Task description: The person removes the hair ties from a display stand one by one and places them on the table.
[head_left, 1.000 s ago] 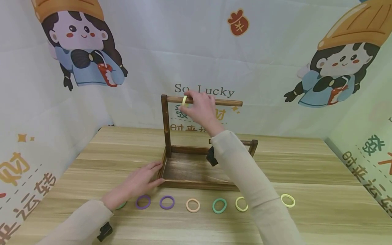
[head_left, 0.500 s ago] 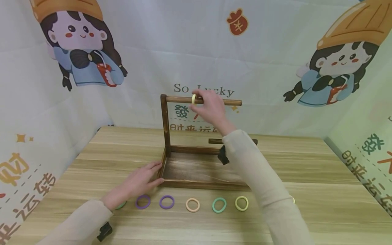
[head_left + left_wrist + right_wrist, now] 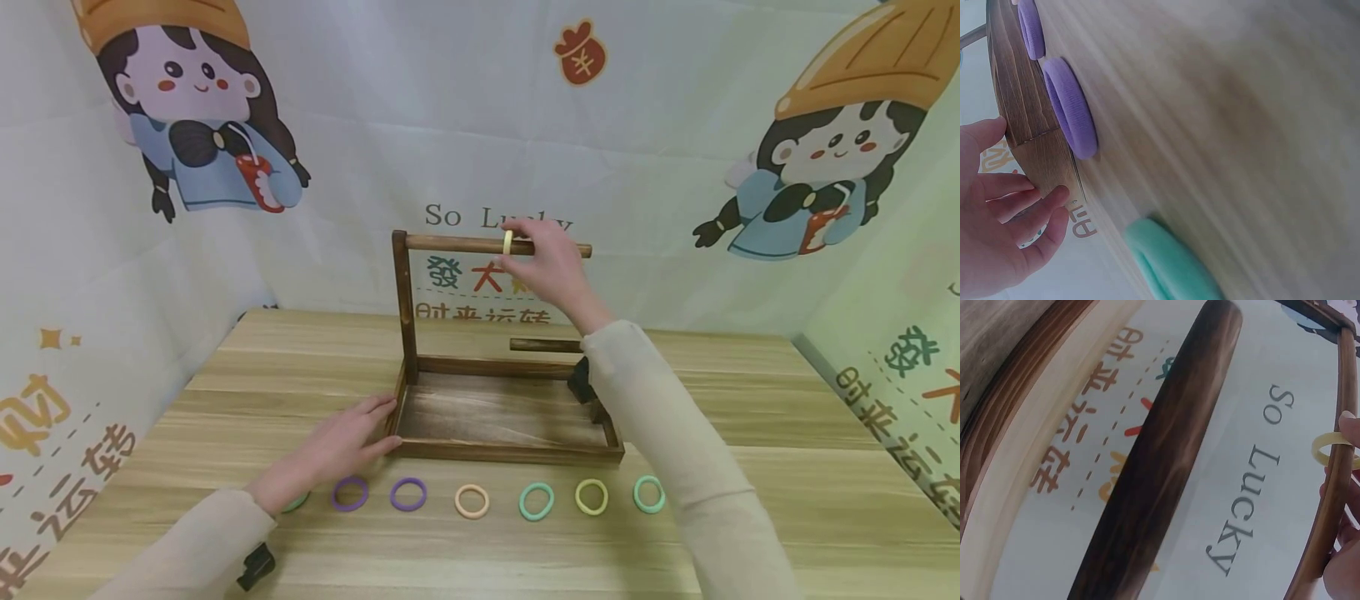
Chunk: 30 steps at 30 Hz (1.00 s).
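My right hand (image 3: 551,260) pinches a pale yellow hair tie (image 3: 507,242) between thumb and fingers. The tie is looped around the upper bar (image 3: 450,243) of a dark wooden stand, right of the bar's middle; the right wrist view also shows the tie (image 3: 1321,447) encircling the bar. At the left front corner of the stand's tray-like base (image 3: 510,454), my left hand (image 3: 337,446) rests with fairly straight fingers touching the wood. Near it lie two purple hair ties (image 3: 1071,107) and a green one (image 3: 1171,262).
A row of hair ties lies before the stand, among them a peach one (image 3: 472,502), a yellow one (image 3: 592,497) and green ones (image 3: 648,494). A shorter lower bar (image 3: 546,345) stands at the right, partly behind my right sleeve. A printed cloth (image 3: 480,108) hangs behind the table.
My right hand has slid the yellow hair tie rightward along the upper bar, away from the upright post towards the free end. The left hand has stayed put.
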Available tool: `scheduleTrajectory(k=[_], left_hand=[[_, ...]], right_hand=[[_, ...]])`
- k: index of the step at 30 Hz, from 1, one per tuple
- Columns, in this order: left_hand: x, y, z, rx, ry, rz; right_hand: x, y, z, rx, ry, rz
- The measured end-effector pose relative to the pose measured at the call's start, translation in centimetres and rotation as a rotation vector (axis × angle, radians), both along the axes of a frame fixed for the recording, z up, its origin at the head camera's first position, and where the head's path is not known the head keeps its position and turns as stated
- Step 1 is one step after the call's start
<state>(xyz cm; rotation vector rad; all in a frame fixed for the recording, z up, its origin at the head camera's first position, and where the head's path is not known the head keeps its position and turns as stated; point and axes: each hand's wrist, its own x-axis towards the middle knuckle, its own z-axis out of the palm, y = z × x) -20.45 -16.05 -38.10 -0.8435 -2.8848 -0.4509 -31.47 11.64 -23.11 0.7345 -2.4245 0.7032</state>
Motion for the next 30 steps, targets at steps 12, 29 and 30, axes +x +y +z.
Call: scheduleTrajectory(k=[12, 29, 30], left_hand=[[0.1, 0.1, 0.1, -0.005, -0.008, 0.013], [0.2, 0.2, 0.2, 0.0, -0.011, 0.01], [0.2, 0.2, 0.2, -0.001, -0.011, 0.01]], right_hand=[[0.0, 3.1, -0.5, -0.065, 0.031, 0.04], [0.2, 6.8, -1.3, -0.128, 0.045, -0.004], [0.3, 7.0, -1.4, -0.131, 0.043, -0.006]])
